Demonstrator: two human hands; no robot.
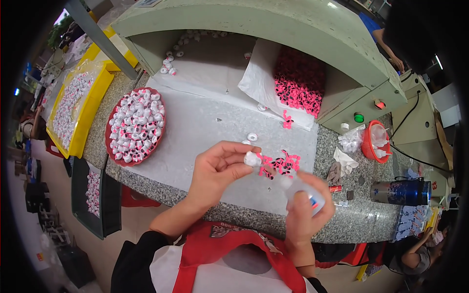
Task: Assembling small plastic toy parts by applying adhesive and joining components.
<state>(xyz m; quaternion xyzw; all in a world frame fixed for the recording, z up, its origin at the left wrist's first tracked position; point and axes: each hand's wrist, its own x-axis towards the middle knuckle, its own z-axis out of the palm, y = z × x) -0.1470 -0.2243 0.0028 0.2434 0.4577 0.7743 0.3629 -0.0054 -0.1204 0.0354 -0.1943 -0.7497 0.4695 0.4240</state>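
Between the thumb and fingers of my left hand (217, 168) is a small white figure head (252, 158), held over the paper-covered bench. My right hand (312, 207) is wrapped round a translucent squeeze bottle (304, 196), its white tip pointing up and left toward the head without touching it. Just beyond my hands lies a loose pile of small pink and black pieces (281, 163). Two white ring-like pieces, one of them a white piece (252, 136), rest on the paper behind my left fingers.
A red bowl (110, 139) heaped with white and pink heads stands left. Beyond it is a yellow tray (90, 115) of similar pieces. Under the green-grey hood (254, 22) lies a heap of pink pieces (299, 80). At right are a red basket (375, 155) and a blue flask (403, 192).
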